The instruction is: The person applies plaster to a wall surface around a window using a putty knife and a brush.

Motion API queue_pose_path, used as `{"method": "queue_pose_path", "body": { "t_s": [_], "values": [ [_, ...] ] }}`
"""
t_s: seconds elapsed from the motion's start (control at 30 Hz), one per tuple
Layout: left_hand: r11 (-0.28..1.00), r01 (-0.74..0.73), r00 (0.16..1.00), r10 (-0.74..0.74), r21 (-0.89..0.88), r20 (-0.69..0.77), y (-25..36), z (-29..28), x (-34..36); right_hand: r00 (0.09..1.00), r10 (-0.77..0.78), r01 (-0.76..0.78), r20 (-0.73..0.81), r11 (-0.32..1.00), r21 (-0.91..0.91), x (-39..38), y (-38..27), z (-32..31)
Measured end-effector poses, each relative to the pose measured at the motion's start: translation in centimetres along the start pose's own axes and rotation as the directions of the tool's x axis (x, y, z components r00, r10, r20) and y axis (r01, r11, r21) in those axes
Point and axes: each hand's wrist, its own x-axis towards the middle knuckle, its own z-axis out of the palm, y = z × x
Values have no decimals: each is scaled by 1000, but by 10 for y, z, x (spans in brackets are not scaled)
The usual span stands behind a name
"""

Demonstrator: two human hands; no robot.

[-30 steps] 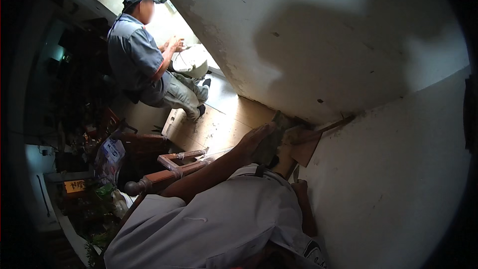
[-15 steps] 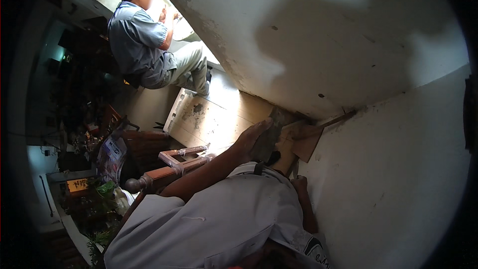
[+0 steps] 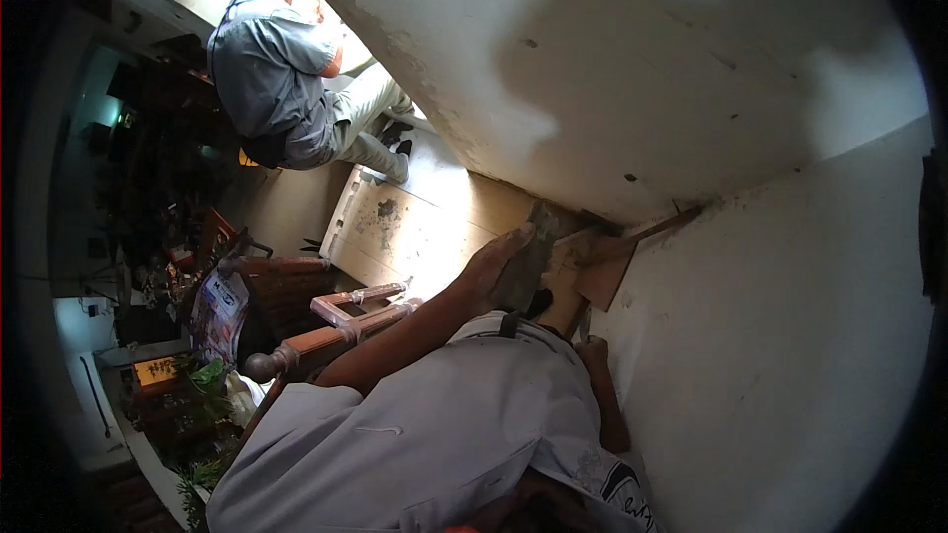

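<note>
My left hand point(image 3: 488, 266) is wrapped round a dark grey-green, flat-sided object point(image 3: 523, 271), held out in front of my grey shirt point(image 3: 385, 444). My right hand point(image 3: 592, 353) is closed at my right side, low against the white wall point(image 3: 750, 355), on what looks like a thin metal tool point(image 3: 583, 319), partly hidden. Just beyond my hands, a brown board point(image 3: 602, 284) and a wooden strip point(image 3: 657, 227) rest in the wall's corner above a pale wooden floor point(image 3: 415, 227).
A wooden railing point(image 3: 341, 341) with plastic-wrapped parts stands to my left, beside plants point(image 3: 207, 380) and dim clutter. Another person point(image 3: 272, 79) in grey-blue is at the bright window opening at upper left. The sloping plastered surface point(image 3: 642, 59) overhangs the right.
The other person has shifted up and away, toward the window opening, with a leg raised; the white bucket is now mostly hidden. My hands keep their holds; the view has shifted slightly.
</note>
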Motion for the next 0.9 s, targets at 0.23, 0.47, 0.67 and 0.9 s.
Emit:
{"method": "queue_pose_path", "body": {
  "t_s": [0.23,0.47,0.67,0.9],
  "values": [
    [999,25,998,-26,19,50,-16,-3,-27,998,59,-60,20,995,79,-18,35,8],
    [999,24,999,-26,48,45,-44,2,-57,999,-45,45,-11,999,-17,-47,56,13],
    [1000,18,997,-20,24,75,-77,-15,-64,999,-37,36,31,998,43,-62,81,33],
    [999,-23,997,21,35,74,-117,-34,-60,987,-154,156,-40,986,53,-61,83,55]
  ]
}}
